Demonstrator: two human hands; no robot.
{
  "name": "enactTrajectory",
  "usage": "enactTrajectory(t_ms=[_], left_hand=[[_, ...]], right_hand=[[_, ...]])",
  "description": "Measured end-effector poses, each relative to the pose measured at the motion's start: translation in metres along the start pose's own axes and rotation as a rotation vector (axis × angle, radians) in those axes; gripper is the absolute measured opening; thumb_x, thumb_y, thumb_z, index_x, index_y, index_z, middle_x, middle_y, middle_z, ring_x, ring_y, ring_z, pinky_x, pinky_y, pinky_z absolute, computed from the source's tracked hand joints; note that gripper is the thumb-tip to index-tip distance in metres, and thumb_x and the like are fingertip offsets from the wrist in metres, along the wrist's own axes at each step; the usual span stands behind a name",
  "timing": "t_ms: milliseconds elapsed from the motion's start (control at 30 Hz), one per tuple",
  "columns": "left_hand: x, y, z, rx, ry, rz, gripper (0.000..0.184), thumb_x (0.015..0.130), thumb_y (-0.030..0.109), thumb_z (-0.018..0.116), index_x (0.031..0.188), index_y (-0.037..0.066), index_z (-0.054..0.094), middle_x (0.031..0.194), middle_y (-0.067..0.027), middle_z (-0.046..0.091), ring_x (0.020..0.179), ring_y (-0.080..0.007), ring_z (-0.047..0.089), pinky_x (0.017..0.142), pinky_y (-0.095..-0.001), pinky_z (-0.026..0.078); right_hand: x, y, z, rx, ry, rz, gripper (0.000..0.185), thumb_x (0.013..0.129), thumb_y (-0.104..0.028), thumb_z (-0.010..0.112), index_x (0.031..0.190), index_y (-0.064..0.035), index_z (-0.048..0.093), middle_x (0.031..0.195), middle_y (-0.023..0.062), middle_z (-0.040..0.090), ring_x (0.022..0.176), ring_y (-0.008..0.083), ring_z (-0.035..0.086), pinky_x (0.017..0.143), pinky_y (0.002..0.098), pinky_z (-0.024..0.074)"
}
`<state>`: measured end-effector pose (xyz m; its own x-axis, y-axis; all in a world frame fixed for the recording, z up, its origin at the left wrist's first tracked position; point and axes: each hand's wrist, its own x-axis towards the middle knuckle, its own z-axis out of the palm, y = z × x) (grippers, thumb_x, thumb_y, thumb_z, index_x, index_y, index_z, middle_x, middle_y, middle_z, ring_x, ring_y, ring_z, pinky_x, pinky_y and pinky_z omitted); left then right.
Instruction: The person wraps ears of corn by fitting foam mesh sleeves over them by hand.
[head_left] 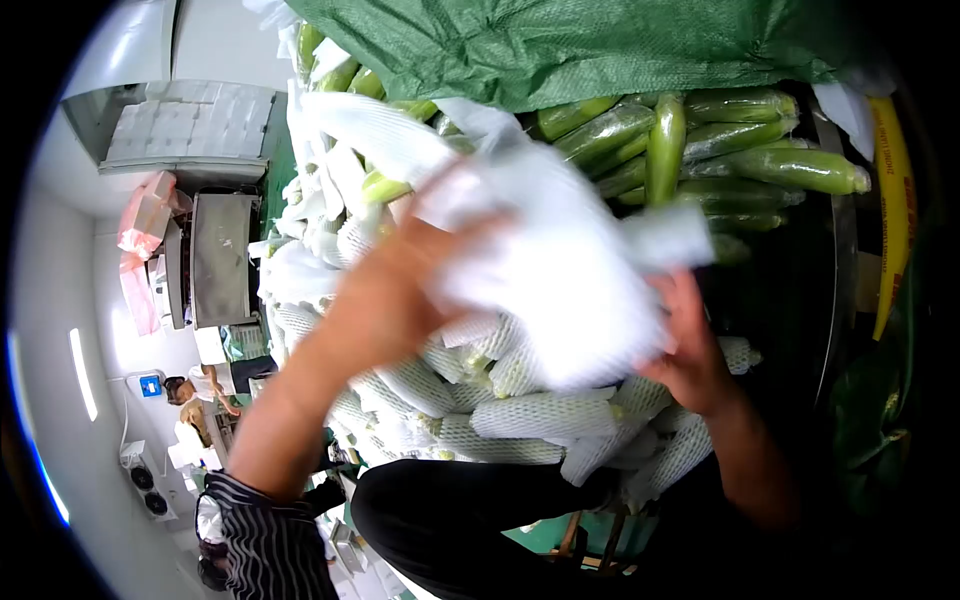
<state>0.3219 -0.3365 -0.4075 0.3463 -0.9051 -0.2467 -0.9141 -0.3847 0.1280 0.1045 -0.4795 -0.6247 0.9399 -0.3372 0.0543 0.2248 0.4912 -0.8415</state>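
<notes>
A bright, motion-blurred bundle of white foam net sleeves (570,270) is held up between my hands. My left hand (400,285) closes on its left side, with the fingers smeared by motion. At the right edge, my right hand (695,350) has its fingers and thumb curled round the foam. Whether a vegetable is inside the bundle I cannot tell. Below lie several zucchini in foam nets (545,415). Bare zucchini in clear film (735,165) are piled behind my right hand, one of them standing out across the others (665,150).
A green woven sheet (560,50) covers the back of the pile. More white foam sleeves (330,215) are heaped at the left. A yellow printed strip (893,215) runs along the right side. My black-trousered knee (430,510) is close below. Another person (205,385) is in the room at left.
</notes>
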Motion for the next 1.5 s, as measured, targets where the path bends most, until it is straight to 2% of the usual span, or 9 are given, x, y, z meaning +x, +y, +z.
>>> enactTrajectory(t_ms=[233, 333, 433, 567, 800, 933, 1200, 1300, 1500], left_hand=[[-0.057, -0.133, 0.005, 0.464, 0.766, -0.351, 0.061, 0.084, 0.032, 0.080, 0.136, 0.018, 0.052, 0.138, -0.0163, 0.055, 0.137, -0.0432, 0.040, 0.111, -0.0744, 0.027], [-0.131, -0.266, 0.016, 0.078, 0.275, -0.949, 0.095, 0.084, 0.047, 0.080, 0.160, 0.024, 0.028, 0.160, -0.0119, 0.039, 0.146, -0.0412, 0.032, 0.110, -0.0728, 0.030], [-0.137, -0.254, 0.013, 0.189, 0.530, -1.236, 0.045, 0.097, 0.028, 0.067, 0.137, 0.007, 0.060, 0.123, -0.0141, 0.069, 0.105, -0.0244, 0.067, 0.094, -0.0378, 0.052], [-0.144, -0.203, -0.028, -0.103, 1.105, -0.617, 0.038, 0.100, 0.002, 0.059, 0.138, 0.002, 0.054, 0.138, -0.0147, 0.057, 0.117, -0.0207, 0.060, 0.101, -0.0320, 0.049], [-0.019, 0.047, 0.052, -0.927, -0.233, 0.400, 0.048, 0.083, 0.030, 0.074, 0.125, 0.011, 0.060, 0.111, -0.0154, 0.071, 0.087, -0.0347, 0.069, 0.080, -0.0485, 0.053], [0.089, 0.114, 0.139, -0.613, 0.273, 0.164, 0.069, 0.075, 0.002, 0.079, 0.136, 0.007, 0.048, 0.140, -0.0180, 0.049, 0.105, -0.0347, 0.059, 0.089, -0.0373, 0.050], [0.144, 0.119, 0.230, -1.228, 0.193, -0.036, 0.039, 0.079, 0.006, 0.085, 0.109, 0.002, 0.062, 0.097, -0.0082, 0.062, 0.093, -0.0185, 0.061, 0.079, -0.0306, 0.052], [0.147, 0.117, 0.252, -1.331, 0.467, 0.187, 0.019, 0.088, 0.002, 0.076, 0.102, 0.001, 0.063, 0.094, -0.0084, 0.061, 0.090, -0.0167, 0.060, 0.077, -0.0301, 0.051], [0.138, 0.136, 0.239, -1.192, 0.364, -0.124, 0.028, 0.107, 0.024, 0.052, 0.101, -0.002, 0.060, 0.092, -0.0210, 0.057, 0.090, -0.0352, 0.058, 0.085, -0.0418, 0.047]], right_hand=[[0.014, -0.030, 0.011, 0.461, 0.675, 0.205, 0.061, 0.105, -0.032, 0.051, 0.156, -0.0073, 0.027, 0.129, 0.0080, 0.061, 0.115, 0.0178, 0.060, 0.096, 0.0324, 0.0509], [0.004, 0.002, -0.044, 0.752, 0.645, 0.260, 0.062, 0.104, -0.049, 0.051, 0.154, -0.0145, 0.037, 0.142, 0.0055, 0.055, 0.124, 0.0217, 0.057, 0.107, 0.0425, 0.0443], [0.012, -0.016, -0.020, 0.444, 0.816, 0.167, 0.058, 0.106, -0.042, 0.050, 0.154, -0.0131, 0.036, 0.153, 0.0027, 0.044, 0.137, 0.0228, 0.045, 0.114, 0.0482, 0.0354], [-0.007, 0.008, -0.035, 0.084, 0.822, 0.049, 0.057, 0.101, -0.026, 0.058, 0.151, -0.0084, 0.037, 0.152, 0.0087, 0.042, 0.140, 0.0259, 0.041, 0.115, 0.0465, 0.0334], [-0.003, -0.098, -0.022, -0.501, -0.234, -0.396, 0.099, 0.076, -0.050, 0.086, 0.150, -0.0026, 0.039, 0.151, 0.0185, 0.042, 0.137, 0.0338, 0.045, 0.112, 0.0464, 0.0394], [-0.022, -0.035, -0.042, -0.490, 0.042, -0.138, 0.077, 0.090, -0.027, 0.079, 0.151, -0.0056, 0.039, 0.148, 0.0145, 0.046, 0.134, 0.0243, 0.047, 0.107, 0.0379, 0.0438], [-0.030, 0.021, -0.121, -0.374, 0.825, 0.151, 0.054, 0.100, -0.016, 0.063, 0.149, -0.0059, 0.043, 0.140, 0.0116, 0.054, 0.125, 0.0205, 0.053, 0.109, 0.0349, 0.0409], [-0.032, 0.006, -0.131, -1.026, 0.717, 0.113, 0.056, 0.101, -0.018, 0.062, 0.151, -0.0051, 0.041, 0.147, 0.0154, 0.047, 0.130, 0.0252, 0.050, 0.110, 0.0380, 0.0388], [-0.022, 0.009, -0.097, -0.244, 0.362, -0.064, 0.062, 0.090, -0.038, 0.076, 0.135, -0.0009, 0.054, 0.130, 0.0062, 0.052, 0.124, 0.0195, 0.051, 0.109, 0.0358, 0.0382]])
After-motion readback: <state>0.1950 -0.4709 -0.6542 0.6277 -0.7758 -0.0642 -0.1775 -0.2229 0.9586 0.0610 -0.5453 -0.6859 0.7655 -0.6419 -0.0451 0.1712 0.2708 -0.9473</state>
